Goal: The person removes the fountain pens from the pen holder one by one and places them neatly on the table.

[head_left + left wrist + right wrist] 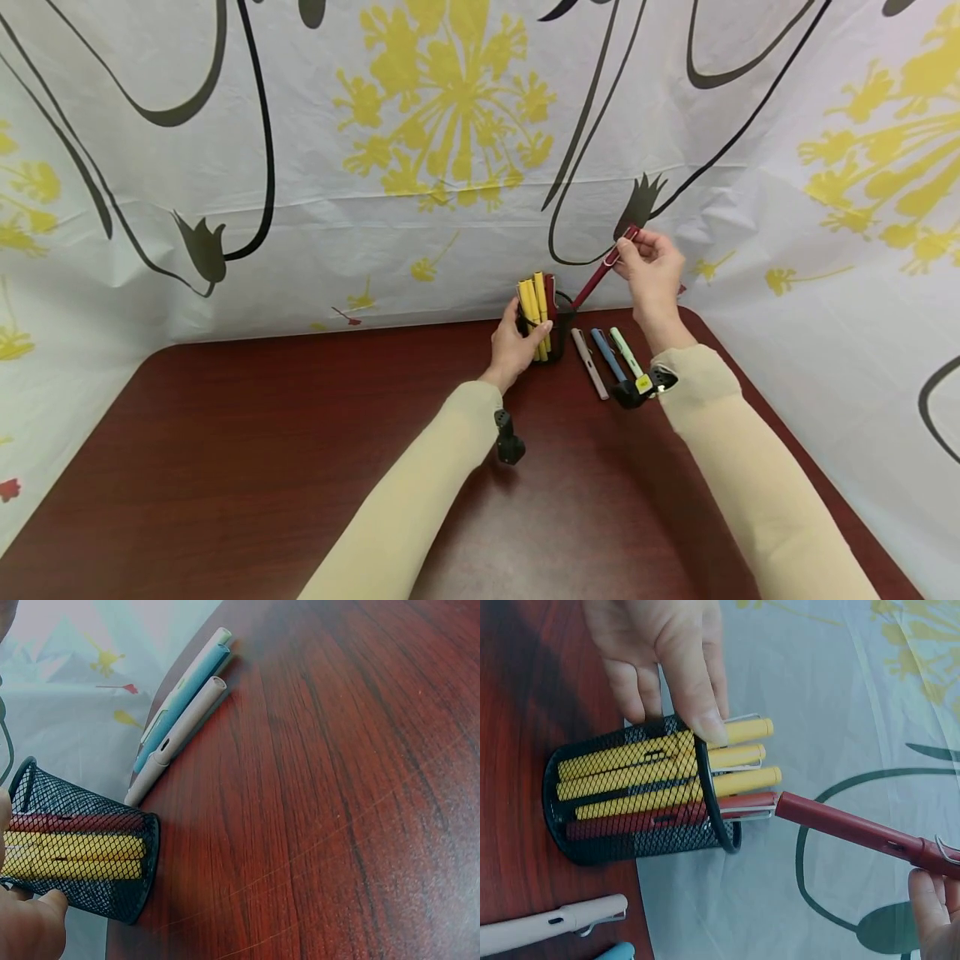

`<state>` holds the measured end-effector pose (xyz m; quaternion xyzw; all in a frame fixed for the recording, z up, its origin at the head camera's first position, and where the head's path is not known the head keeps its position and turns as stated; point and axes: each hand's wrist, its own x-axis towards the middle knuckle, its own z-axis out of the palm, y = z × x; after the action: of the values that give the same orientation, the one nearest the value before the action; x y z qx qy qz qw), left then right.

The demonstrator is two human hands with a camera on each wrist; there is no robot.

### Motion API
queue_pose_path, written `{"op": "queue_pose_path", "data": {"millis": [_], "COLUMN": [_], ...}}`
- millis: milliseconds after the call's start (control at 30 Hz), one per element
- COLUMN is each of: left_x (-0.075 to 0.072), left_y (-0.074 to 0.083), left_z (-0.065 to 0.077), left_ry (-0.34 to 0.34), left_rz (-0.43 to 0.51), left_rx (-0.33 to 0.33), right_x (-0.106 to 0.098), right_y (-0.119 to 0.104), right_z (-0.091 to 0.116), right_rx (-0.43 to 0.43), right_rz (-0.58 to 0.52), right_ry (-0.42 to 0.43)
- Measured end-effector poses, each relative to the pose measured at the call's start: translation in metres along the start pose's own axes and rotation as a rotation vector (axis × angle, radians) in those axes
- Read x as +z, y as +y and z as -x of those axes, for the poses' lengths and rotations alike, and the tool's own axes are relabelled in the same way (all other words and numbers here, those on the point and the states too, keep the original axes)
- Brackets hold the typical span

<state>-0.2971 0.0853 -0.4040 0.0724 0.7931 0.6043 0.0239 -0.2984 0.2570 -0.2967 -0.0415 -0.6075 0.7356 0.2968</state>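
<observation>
A black mesh pen cup [637,847] stands near the back edge of the table, with several yellow pens [739,757] and a dark red pen [742,804] inside. My left hand [513,347] grips the cup, its thumb over the rim. My right hand [651,275] pinches another dark red pen [847,829] by its clip end, above and right of the cup. In the right wrist view that pen's lower end is close by the cup's rim; whether it touches anything I cannot tell.
Right of the cup, a light grey pen [589,363], a blue pen [608,354] and a pale green pen [626,350] lie side by side on the dark red-brown table [300,450]. A patterned white sheet [300,167] hangs behind and beside the table.
</observation>
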Motion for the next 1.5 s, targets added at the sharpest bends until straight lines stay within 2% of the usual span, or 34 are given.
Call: {"op": "queue_pose_path", "data": {"millis": [200,500,600,700,833,967,1267,1500], "left_x": [-0.001,-0.002,-0.003,-0.003,-0.003,-0.003,-0.003,-0.003], "left_y": [0.000,-0.001,-0.001,0.000,0.001,0.000,0.000,-0.001], "left_z": [0.001,0.001,0.002,0.003,0.003,0.004,0.005,0.004], "left_ry": [0.004,0.003,0.000,0.000,0.001,-0.007,-0.006,-0.006], "left_rz": [-0.001,-0.002,0.001,0.002,0.007,0.017,0.012,0.011], "left_rx": [0.005,0.013,0.015,0.019,0.020,0.018,0.015,0.024], "right_x": [-0.013,-0.040,-0.048,-0.056,-0.068,-0.080,-0.098,-0.103], "right_y": [0.002,0.017,0.022,0.026,0.033,0.043,0.067,0.075], "right_z": [-0.003,-0.009,-0.011,-0.012,-0.013,-0.013,-0.010,-0.008], "right_rx": [0.012,0.064,0.080,0.084,0.034,-0.018,0.021,0.048], "right_rz": [-0.021,0.131,0.229,0.379,0.653,0.835,1.034,1.098], "right_ry": [0.008,0.007,-0.007,-0.045,-0.112,-0.163,-0.247,-0.264]}}
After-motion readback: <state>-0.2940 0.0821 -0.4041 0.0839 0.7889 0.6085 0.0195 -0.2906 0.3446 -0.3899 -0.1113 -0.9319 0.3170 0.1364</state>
